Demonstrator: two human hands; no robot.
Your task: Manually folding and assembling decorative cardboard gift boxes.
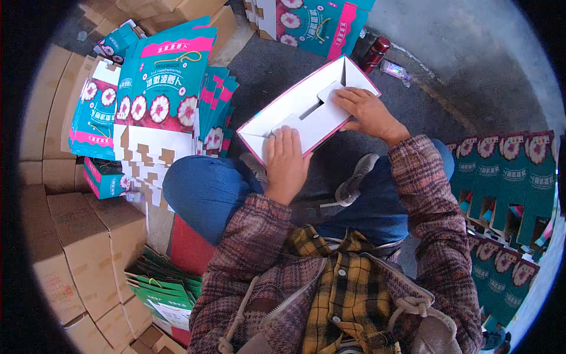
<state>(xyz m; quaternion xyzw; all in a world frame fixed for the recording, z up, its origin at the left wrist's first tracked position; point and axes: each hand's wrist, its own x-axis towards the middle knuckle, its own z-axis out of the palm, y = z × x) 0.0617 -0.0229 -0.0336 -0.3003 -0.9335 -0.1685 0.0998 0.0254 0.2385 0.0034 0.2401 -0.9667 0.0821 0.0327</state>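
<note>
A shallow carton [306, 109], white inside with a pink rim, rests tilted above my knees. My left hand [286, 159] lies flat on its near end, fingers pressing the white inner flap. My right hand [368, 112] presses the flap at the far right side, fingers spread on the cardboard. Both hands touch the carton from above. A stack of flat teal and pink carton blanks [156, 88] with round flower-like pictures leans just left of my left knee.
Brown cardboard boxes [88, 248] are piled along the left. Green paper bags [165, 289] lie at lower left. Folded teal cartons [507, 183] stand in rows at right. A dark red bottle [376, 52] and a small clear bottle [394, 69] sit on the grey ground beyond.
</note>
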